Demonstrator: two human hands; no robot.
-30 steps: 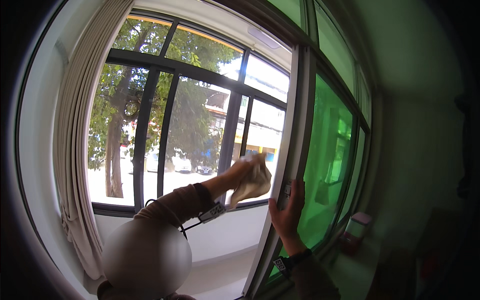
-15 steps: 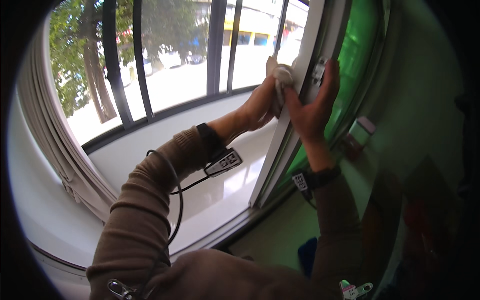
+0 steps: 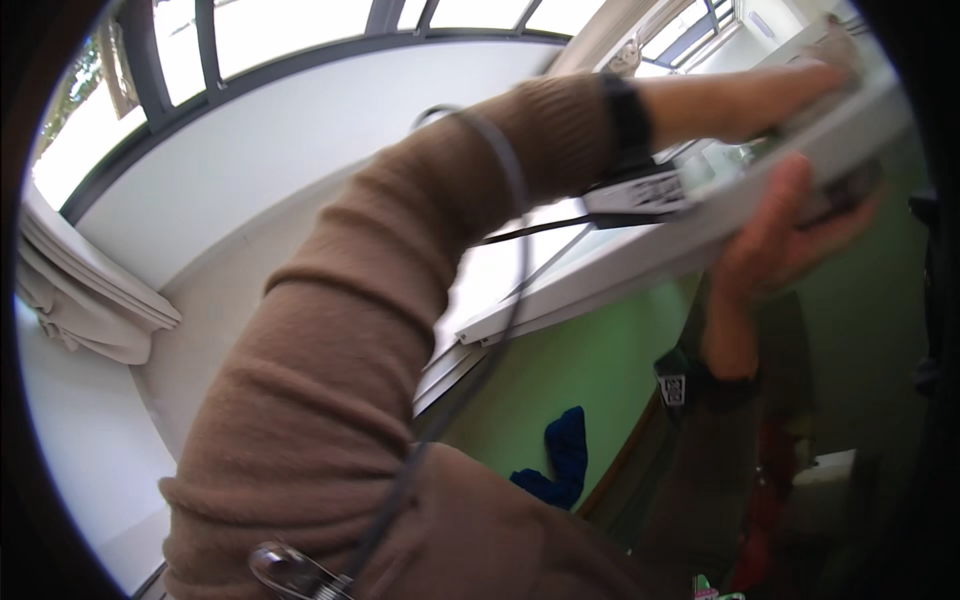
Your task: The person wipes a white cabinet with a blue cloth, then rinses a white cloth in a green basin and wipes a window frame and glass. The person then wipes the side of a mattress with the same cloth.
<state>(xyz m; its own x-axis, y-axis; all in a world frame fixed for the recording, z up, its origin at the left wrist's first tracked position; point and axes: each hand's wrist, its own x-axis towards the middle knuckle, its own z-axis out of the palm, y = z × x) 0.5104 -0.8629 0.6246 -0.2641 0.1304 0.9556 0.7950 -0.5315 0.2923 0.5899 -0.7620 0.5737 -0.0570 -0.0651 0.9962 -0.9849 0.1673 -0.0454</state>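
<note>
My left hand (image 3: 800,95) is stretched far to the upper right, across the white edge of a window sash (image 3: 640,250). It is closed on a pale beige cloth (image 3: 832,52), blurred and partly hidden by the hand. Lower down, my right hand (image 3: 765,245) holds the same sash edge, its thumb on the white face and its fingers on the darker side. A dark latch (image 3: 850,190) sits on the sash between that thumb and those fingers.
A barred window (image 3: 290,40) lies beyond a white ledge on the left, with a beige curtain (image 3: 90,290) gathered beside it. Dark blue fabric (image 3: 568,455) shows below the sash. A black cable (image 3: 515,270) hangs from my left sleeve.
The view has turned, and the sash now slants across the right side. My left hand and cloth have moved to the upper right; my right hand is still at the sash edge near the latch.
</note>
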